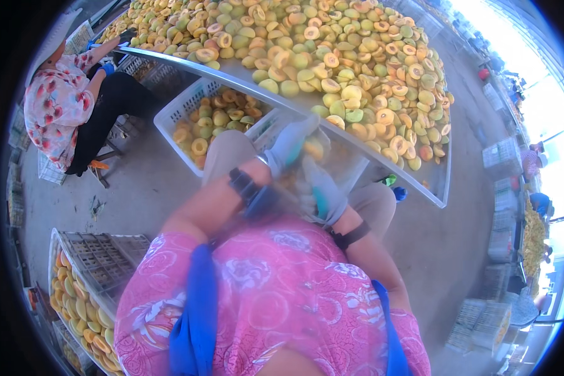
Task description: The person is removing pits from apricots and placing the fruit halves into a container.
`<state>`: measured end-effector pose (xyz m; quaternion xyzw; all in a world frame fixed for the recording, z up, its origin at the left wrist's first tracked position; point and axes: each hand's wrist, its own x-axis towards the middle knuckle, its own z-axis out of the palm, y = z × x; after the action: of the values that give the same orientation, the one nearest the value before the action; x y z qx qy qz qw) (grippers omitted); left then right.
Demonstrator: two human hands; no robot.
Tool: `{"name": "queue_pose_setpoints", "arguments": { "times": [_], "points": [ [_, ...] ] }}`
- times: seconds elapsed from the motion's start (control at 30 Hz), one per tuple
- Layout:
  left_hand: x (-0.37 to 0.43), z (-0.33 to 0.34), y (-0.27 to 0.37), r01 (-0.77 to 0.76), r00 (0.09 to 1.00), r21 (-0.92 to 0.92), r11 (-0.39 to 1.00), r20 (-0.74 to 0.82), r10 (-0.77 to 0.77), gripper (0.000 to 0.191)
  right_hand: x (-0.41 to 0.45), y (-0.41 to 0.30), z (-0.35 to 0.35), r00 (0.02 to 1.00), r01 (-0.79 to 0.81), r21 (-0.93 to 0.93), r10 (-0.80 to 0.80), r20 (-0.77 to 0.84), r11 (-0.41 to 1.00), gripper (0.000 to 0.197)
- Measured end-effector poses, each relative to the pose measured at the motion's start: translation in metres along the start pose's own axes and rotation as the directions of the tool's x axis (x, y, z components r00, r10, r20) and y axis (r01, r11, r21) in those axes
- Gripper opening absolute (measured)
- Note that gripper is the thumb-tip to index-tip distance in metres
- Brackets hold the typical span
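Both my hands wear pale gloves with teal patches and meet over my lap, below the metal rim of a table point(282, 101) heaped with halved yellow-green peaches or similar stone fruit point(352, 91). My left hand point(289, 143) is at the table's edge, beside a blurred piece of yellow fruit point(314, 148); the blur hides whether its fingers close on it. Just below and to the right, my right hand point(322, 192) has curled fingers, and what lies in them cannot be made out. Under the hands is a pale crate point(357, 171) with blurred contents.
A white plastic crate point(171, 117) of fruit halves stands by my knee. Another crate point(98, 268) of halves is at lower left. A co-worker point(58, 108) in a floral top sits at the table's left end. Stacked crates point(502, 155) line the right side.
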<state>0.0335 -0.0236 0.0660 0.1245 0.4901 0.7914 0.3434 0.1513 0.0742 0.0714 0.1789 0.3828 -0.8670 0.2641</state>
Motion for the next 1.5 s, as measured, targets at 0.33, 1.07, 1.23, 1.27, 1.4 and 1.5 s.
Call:
{"name": "queue_pose_setpoints", "arguments": {
  "times": [0.33,1.07,1.23,1.27,1.4,1.5],
  "points": [
    [0.005,-0.014,0.005,-0.015,1.000,0.106,0.994,-0.023,0.018,0.052,0.021,-0.001,-0.003,1.000,-0.018,-0.021,0.019,0.012,1.000,0.032],
    [0.020,-0.033,-0.009,0.002,1.000,0.314,0.949,0.007,-0.004,0.047,0.039,-0.011,-0.012,0.965,-0.260,0.106,0.255,0.055,0.960,0.051],
    [0.017,-0.031,0.000,0.046,0.999,0.131,0.990,-0.032,-0.042,0.045,0.030,-0.015,-0.003,0.974,-0.187,0.172,0.161,0.158,0.967,0.033],
    [0.018,-0.034,-0.003,0.069,0.997,0.009,0.998,-0.035,-0.069,0.045,0.028,-0.017,0.003,0.981,-0.183,0.135,0.172,0.087,0.974,0.033],
    [0.019,-0.034,-0.020,-0.010,0.998,0.277,0.961,-0.054,0.026,0.042,0.038,-0.009,-0.014,0.987,-0.149,0.020,0.150,-0.057,0.989,0.033],
    [0.019,-0.031,-0.019,-0.204,0.977,0.331,0.922,0.013,0.211,0.040,0.045,-0.009,-0.025,0.991,-0.128,0.051,0.131,-0.041,0.990,0.034]
  ]
}}
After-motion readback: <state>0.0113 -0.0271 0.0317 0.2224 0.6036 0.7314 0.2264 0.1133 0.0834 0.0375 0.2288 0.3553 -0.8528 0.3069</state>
